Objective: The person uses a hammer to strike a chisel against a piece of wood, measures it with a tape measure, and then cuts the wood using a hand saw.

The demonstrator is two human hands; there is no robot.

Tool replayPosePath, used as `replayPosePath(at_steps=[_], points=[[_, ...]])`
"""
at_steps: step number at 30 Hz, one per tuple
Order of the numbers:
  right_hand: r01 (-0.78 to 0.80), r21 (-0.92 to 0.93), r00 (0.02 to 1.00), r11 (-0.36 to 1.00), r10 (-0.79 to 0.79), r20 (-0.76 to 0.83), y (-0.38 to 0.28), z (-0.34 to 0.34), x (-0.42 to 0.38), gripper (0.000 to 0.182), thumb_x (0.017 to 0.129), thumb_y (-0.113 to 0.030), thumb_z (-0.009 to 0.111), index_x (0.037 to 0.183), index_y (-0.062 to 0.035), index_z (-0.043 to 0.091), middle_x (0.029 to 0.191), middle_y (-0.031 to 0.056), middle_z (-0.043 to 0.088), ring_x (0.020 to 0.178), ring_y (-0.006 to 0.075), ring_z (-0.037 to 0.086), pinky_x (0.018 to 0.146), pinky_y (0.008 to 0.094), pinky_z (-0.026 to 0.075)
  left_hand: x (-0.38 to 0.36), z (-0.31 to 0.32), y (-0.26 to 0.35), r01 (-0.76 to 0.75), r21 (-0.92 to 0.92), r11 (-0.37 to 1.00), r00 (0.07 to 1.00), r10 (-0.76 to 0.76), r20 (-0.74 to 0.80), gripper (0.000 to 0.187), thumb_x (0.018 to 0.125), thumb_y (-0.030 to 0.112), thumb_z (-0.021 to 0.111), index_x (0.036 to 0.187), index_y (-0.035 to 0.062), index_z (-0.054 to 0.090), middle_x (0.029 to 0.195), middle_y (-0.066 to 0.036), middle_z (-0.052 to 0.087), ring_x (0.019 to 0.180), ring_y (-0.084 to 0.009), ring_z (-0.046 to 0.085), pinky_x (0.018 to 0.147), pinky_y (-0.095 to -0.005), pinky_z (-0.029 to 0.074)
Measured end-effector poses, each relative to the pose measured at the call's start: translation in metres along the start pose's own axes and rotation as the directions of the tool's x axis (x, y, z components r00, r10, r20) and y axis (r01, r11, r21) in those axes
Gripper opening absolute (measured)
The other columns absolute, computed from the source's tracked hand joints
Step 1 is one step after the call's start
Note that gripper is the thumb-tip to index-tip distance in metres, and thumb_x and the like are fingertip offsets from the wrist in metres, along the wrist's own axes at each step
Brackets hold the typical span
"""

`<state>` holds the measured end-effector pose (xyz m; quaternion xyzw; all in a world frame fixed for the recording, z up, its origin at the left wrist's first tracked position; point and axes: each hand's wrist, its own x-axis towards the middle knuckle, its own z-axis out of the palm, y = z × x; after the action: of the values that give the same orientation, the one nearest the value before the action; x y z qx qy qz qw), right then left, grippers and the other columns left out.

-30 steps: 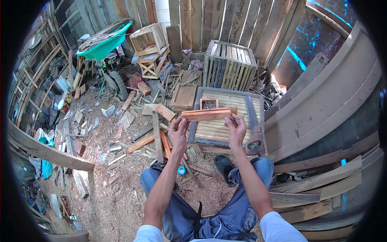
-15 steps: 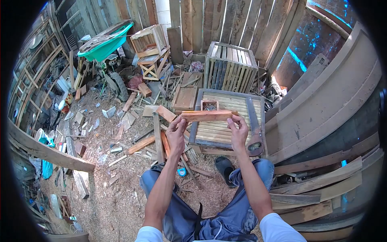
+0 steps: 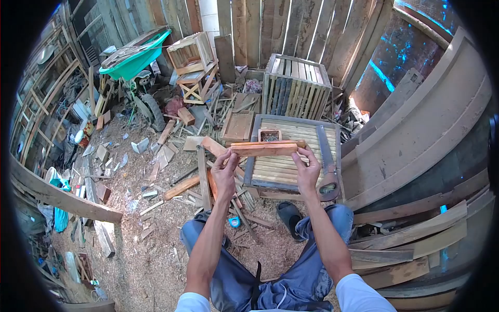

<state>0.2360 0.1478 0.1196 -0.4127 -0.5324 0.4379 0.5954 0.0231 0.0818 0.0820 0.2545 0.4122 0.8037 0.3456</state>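
Note:
A short reddish-brown wooden strip [image 3: 264, 150] spans between my two hands at chest height, with a second strip's edge showing just behind it. My left hand [image 3: 224, 174] pinches the left end between thumb and fingers. At the other end, my right hand [image 3: 307, 174] grips in the same way. Beneath lies a slatted wooden panel with a dark frame [image 3: 248, 171]. On it rest a small open wooden box [image 3: 281, 136] of small metal-looking bits and a handsaw [image 3: 326, 151], close to my right hand.
A slatted crate [image 3: 299, 86] stands behind the panel. Wood offcuts [image 3: 182, 186] and a blue tape measure [image 3: 234, 222] lie on the sawdust-covered floor. Long curved boards [image 3: 410, 229] are stacked at my right. A green wheelbarrow [image 3: 138, 60] is at the back left.
The wooden strips have shifted slightly left and tilted a little, showing more of the rear strip's top edge. Both hands keep hold of the ends.

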Motion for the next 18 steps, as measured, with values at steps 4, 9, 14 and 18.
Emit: replayPosePath(at_steps=[4, 9, 14, 18], points=[[0.018, 0.016, 1.000, 1.000, -0.018, 0.001, -0.0015, 0.0004, 0.0010, 0.023, 0.082, -0.006, 0.070, 0.103, 0.0016, 0.066, 0.127, 0.0149, 0.053, 0.102, 0.0138, 0.059, 0.071, 0.0209, 0.052, 0.0025, -0.0005, 0.0030, 0.004, -0.006, 1.000, 1.000, -0.004, 0.021, 0.020, 0.088, 0.005, 0.063, 0.107, -0.0006, 0.062, 0.120, -0.015, 0.059, 0.103, -0.0195, 0.061, 0.089, -0.0321, 0.055], [0.054, -0.020, 0.998, 0.998, -0.055, -0.013, -0.0004, -0.0008, 0.0014, 0.024, 0.082, -0.007, 0.071, 0.104, -0.0011, 0.066, 0.125, 0.0137, 0.054, 0.104, 0.0137, 0.058, 0.071, 0.0213, 0.053, -0.0014, 0.0040, 0.0071, -0.020, 0.029, 0.999, 0.999, 0.018, 0.041, 0.018, 0.089, 0.004, 0.061, 0.106, -0.0017, 0.059, 0.125, -0.017, 0.054, 0.107, -0.0209, 0.059, 0.091, -0.0324, 0.054], [0.056, 0.009, 0.998, 0.998, -0.055, -0.028, -0.0023, -0.0009, 0.0018, 0.024, 0.081, -0.005, 0.071, 0.104, -0.0009, 0.066, 0.123, 0.0121, 0.055, 0.105, 0.0144, 0.057, 0.073, 0.0217, 0.053, -0.0026, 0.0039, 0.0038, -0.010, 0.017, 1.000, 0.999, 0.009, 0.050, 0.016, 0.089, 0.004, 0.061, 0.104, -0.0019, 0.059, 0.127, -0.017, 0.053, 0.107, -0.0210, 0.059, 0.091, -0.0318, 0.054], [0.076, 0.001, 0.997, 0.997, -0.076, -0.020, -0.0061, -0.0009, 0.0010, 0.023, 0.081, -0.004, 0.070, 0.104, -0.0004, 0.066, 0.122, 0.0112, 0.055, 0.107, 0.0145, 0.056, 0.072, 0.0210, 0.053, -0.0016, 0.0012, 0.0009, -0.005, 0.003, 1.000, 0.999, 0.005, 0.046, 0.015, 0.089, 0.004, 0.061, 0.103, -0.0011, 0.059, 0.125, -0.017, 0.054, 0.106, -0.0204, 0.060, 0.091, -0.0312, 0.054]])
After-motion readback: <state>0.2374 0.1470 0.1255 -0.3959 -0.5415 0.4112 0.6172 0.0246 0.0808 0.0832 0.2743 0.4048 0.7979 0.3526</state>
